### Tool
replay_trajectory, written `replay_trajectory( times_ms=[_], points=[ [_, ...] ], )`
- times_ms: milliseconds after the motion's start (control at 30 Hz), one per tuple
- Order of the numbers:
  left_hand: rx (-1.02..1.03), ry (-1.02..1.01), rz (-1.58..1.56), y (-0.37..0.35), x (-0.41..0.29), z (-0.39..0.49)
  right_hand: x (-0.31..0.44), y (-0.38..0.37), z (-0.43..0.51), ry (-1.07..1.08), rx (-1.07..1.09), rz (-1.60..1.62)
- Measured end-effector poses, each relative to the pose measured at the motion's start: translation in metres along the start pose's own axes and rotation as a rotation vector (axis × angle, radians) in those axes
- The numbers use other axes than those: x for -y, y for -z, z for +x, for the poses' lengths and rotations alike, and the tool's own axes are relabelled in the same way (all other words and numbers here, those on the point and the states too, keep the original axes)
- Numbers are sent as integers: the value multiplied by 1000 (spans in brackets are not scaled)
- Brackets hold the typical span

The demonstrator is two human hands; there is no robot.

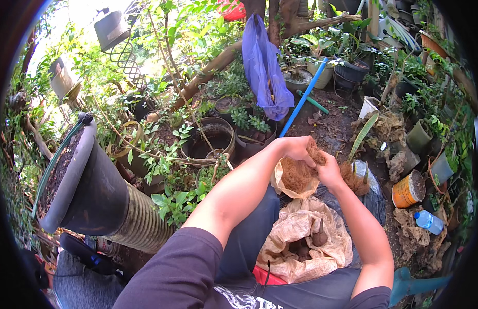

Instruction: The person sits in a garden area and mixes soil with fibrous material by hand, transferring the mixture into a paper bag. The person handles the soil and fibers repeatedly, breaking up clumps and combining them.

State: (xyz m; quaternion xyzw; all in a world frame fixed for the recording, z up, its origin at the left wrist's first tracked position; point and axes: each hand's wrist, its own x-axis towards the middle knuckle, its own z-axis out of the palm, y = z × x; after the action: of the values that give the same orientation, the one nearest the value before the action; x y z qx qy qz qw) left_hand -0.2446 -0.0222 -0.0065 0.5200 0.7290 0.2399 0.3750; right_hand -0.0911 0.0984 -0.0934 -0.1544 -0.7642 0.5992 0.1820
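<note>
My left hand (299, 150) and my right hand (330, 172) meet in front of me, both closed on a tuft of brown coconut fibre (315, 154). Just beneath them stands an opened tan bag (296, 191) filled with loose fibre (295, 174). Nearer my lap, a pale woven sack (327, 258) lies with its mouth spread. A brown object with a pointed tip (320, 236) rests on its folds, and more brown things show in the opening. Another clump of fibre (352, 179) sits right of my right hand, by a dark plastic bag (374, 201).
A large black pot of soil (96, 197) stands tilted at left, near a person's denim-clad leg (80, 282). A blue pole (304, 96) and a hanging purple plastic bag (264, 73) are ahead. At right are an orange tin (403, 193), a water bottle (429, 222) and several pots.
</note>
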Motion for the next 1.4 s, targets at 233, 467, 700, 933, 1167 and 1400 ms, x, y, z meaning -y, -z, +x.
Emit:
replay_trajectory(
  times_ms=[233, 467, 700, 933, 1167, 1400],
  points=[
    [-102, -29, 136, -1, 1, -3, 11, 1, 3, 77, 26, -208],
    [-72, 18, 170, 3, 10, 0, 23, -7, -6, 143, -15, -251],
    [-104, 76, 117, 6, 19, 11, 23, -10, -4, 108, -271, -346],
    [-252, 15, 16, 4, 14, 4, 40, -5, -10, -396, -138, 396],
    [-122, 97, -23, 2, 15, 9, 16, -5, -3, -222, 6, 356],
    [-52, 122, 38, 1, 15, 10, -7, 0, 1, -29, -30, 39]
  ],
)
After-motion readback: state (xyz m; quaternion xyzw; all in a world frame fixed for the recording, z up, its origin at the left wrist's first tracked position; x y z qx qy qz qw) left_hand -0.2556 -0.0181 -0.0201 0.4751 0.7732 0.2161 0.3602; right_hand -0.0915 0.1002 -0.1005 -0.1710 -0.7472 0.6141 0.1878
